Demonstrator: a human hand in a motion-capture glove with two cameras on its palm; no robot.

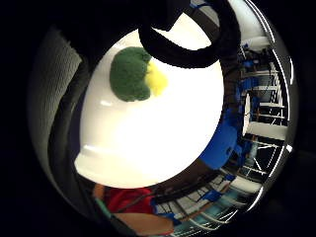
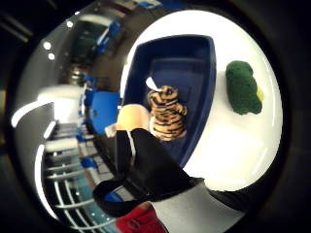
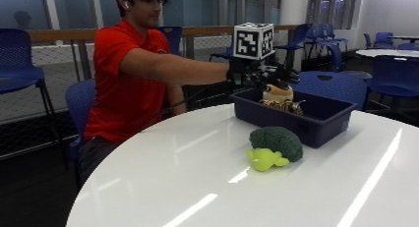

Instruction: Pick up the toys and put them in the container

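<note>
We noted the gloved right hand (image 3: 270, 75) above the blue container (image 3: 325, 125), fingers apparently spread over the tiger toy (image 3: 282, 101) inside; broccoli toy (image 3: 276, 147) on table (image 3: 164, 178) next, approach from above.

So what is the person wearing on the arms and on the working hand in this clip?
The right hand wears a black glove with black straps and loops, and white plastic shows at its palm in the thumb side palm view. The arm behind it is bare below the short sleeve of a red shirt. The other hand is out of sight in these views.
</note>
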